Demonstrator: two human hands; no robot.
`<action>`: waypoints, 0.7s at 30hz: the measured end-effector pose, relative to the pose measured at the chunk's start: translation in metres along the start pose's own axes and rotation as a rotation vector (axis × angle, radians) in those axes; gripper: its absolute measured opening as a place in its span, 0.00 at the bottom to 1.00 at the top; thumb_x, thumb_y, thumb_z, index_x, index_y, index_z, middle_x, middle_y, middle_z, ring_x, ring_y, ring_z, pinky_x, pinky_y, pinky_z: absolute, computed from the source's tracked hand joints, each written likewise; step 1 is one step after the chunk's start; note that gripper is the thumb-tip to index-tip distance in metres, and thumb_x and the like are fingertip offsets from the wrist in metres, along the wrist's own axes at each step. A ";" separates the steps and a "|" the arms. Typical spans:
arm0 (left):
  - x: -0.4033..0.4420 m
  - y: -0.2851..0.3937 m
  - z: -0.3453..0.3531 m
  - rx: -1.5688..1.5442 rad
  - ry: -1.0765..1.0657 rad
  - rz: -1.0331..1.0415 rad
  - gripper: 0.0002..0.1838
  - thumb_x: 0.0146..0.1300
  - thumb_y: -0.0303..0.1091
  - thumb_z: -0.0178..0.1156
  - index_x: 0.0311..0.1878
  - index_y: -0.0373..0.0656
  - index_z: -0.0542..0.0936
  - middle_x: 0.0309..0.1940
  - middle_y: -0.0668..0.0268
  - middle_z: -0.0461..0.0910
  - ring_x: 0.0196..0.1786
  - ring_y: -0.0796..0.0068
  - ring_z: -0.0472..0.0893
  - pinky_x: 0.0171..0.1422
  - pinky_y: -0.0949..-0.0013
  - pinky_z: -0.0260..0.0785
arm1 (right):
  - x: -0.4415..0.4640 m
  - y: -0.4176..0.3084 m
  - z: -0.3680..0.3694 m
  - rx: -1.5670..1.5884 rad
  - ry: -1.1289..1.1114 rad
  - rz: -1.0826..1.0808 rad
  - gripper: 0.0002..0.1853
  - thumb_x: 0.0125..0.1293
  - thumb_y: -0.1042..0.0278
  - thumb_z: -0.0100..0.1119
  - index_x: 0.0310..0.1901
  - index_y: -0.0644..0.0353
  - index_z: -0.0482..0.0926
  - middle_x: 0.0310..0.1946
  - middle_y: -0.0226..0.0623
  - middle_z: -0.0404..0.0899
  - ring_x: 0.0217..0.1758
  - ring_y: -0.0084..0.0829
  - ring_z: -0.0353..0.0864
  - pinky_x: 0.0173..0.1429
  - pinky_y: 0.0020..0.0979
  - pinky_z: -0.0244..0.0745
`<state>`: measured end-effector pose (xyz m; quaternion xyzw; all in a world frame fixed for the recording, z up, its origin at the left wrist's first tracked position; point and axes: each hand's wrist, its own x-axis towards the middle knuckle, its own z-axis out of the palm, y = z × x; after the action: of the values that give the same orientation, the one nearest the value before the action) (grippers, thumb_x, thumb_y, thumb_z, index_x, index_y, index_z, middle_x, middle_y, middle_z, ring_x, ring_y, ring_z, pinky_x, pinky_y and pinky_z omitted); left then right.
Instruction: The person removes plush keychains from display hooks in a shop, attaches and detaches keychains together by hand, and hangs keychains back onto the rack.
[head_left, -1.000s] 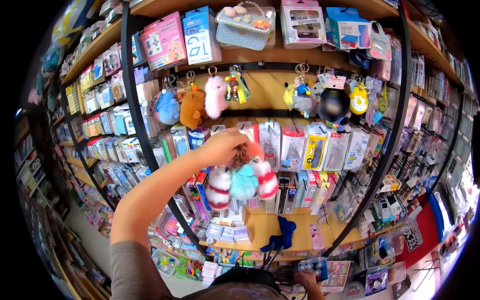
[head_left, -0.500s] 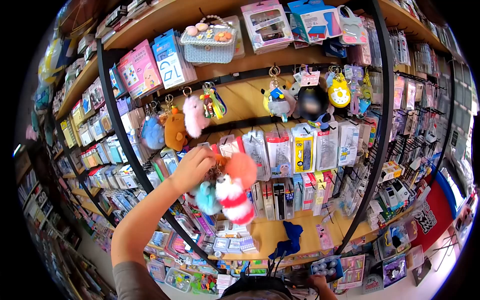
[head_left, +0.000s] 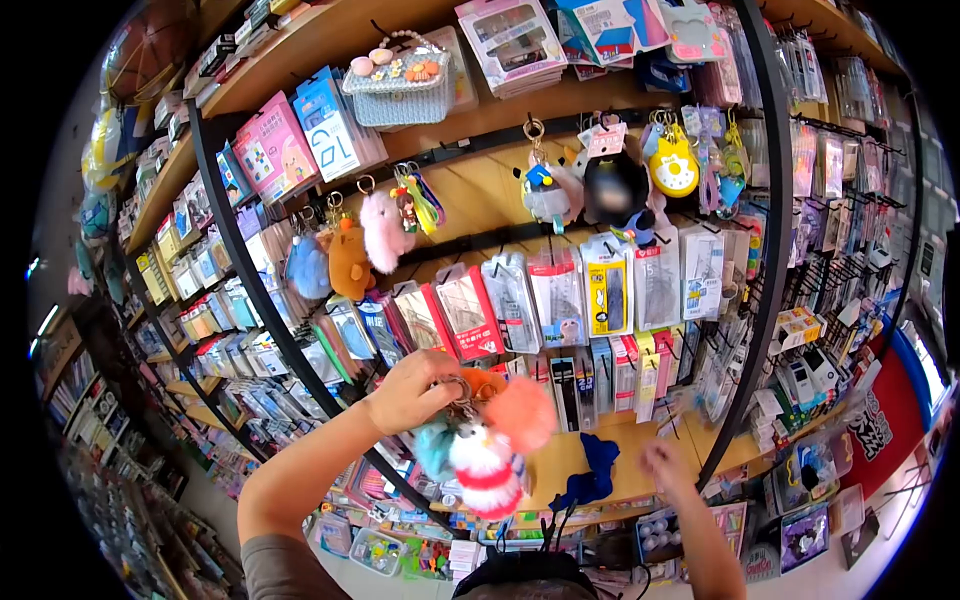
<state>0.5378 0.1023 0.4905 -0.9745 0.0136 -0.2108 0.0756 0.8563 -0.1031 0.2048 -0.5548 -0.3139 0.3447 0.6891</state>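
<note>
My left hand [head_left: 412, 392] is closed around the metal rings of a bunch of plush keychains [head_left: 484, 470]. From it dangle a white and red-pink fluffy figure, a coral pompom [head_left: 520, 414] and a teal fluffy piece [head_left: 434, 446], with an orange bit partly hidden behind. My right hand [head_left: 668, 468] is raised over the lower wooden shelf, its fingers smeared by motion. Nearest to it lies a crumpled dark blue cloth [head_left: 590, 470] on that shelf. Other plush keychains, a brown one [head_left: 348, 260] and a pink one [head_left: 386, 232], hang from hooks above my left hand.
Packaged rulers and stationery [head_left: 556, 298] hang in rows on the rack. A black upright post [head_left: 750, 340] stands right of my right hand, another [head_left: 262, 310] on the left. Higher up hangs a pale blue knitted bag [head_left: 400, 98]. Bins of small goods [head_left: 376, 552] sit low down.
My left hand has moved down and slightly right with the keychains. My right hand has come up from the bottom edge towards the lower shelf. The view has shifted slightly.
</note>
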 end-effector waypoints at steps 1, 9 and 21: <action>0.000 0.005 0.002 -0.057 -0.027 -0.057 0.09 0.53 0.35 0.57 0.36 0.43 0.73 0.40 0.60 0.73 0.42 0.57 0.74 0.45 0.60 0.66 | 0.006 -0.040 0.012 -0.040 -0.058 -0.102 0.08 0.64 0.72 0.52 0.42 0.65 0.75 0.34 0.34 0.78 0.36 0.21 0.77 0.41 0.23 0.72; 0.003 0.014 0.022 -0.146 -0.041 0.011 0.13 0.55 0.42 0.56 0.39 0.43 0.74 0.41 0.57 0.74 0.45 0.55 0.72 0.49 0.59 0.65 | 0.005 -0.228 0.143 -0.404 -0.654 -0.740 0.14 0.56 0.71 0.59 0.46 0.61 0.74 0.47 0.36 0.75 0.51 0.27 0.73 0.55 0.29 0.68; 0.000 0.018 0.001 -0.354 -0.084 -0.137 0.18 0.49 0.45 0.56 0.19 0.36 0.72 0.19 0.56 0.71 0.28 0.55 0.74 0.35 0.57 0.64 | 0.016 -0.219 0.216 -0.285 -0.997 -0.337 0.16 0.48 0.78 0.59 0.40 0.63 0.68 0.35 0.31 0.71 0.40 0.20 0.69 0.45 0.23 0.67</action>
<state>0.5381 0.0850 0.4870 -0.9792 -0.0191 -0.1688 -0.1111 0.7171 -0.0033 0.4610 -0.3538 -0.7309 0.4047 0.4204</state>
